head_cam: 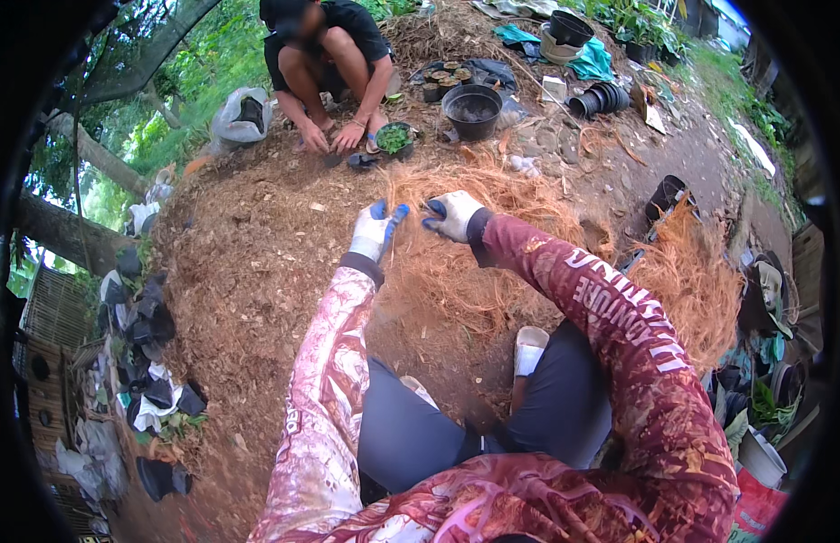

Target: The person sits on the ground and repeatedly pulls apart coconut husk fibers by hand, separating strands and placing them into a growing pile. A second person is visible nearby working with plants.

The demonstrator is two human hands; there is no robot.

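In a white glove with blue fingers, my left hand (pixel 379 229) pinches a thin bunch of reddish-brown coconut fibre (pixel 391 182), whose strands stick out above and below the fingers. Close by on the right, my right hand (pixel 454 214) wears a matching glove, its fingers curled toward the left hand. Whether strands lie between those fingertips is too fine to make out. Both hands are held above a loose spread of coconut fibre (pixel 460 288) on the ground between and beyond my feet.
Opposite me a person (pixel 331 61) squats, hands at the soil, beside a pot of green seedlings (pixel 394 139). A large black pot (pixel 472 112) stands behind the fibre. A taller fibre heap (pixel 691 278) lies at my right, black plastic bags (pixel 145 315) at far left.
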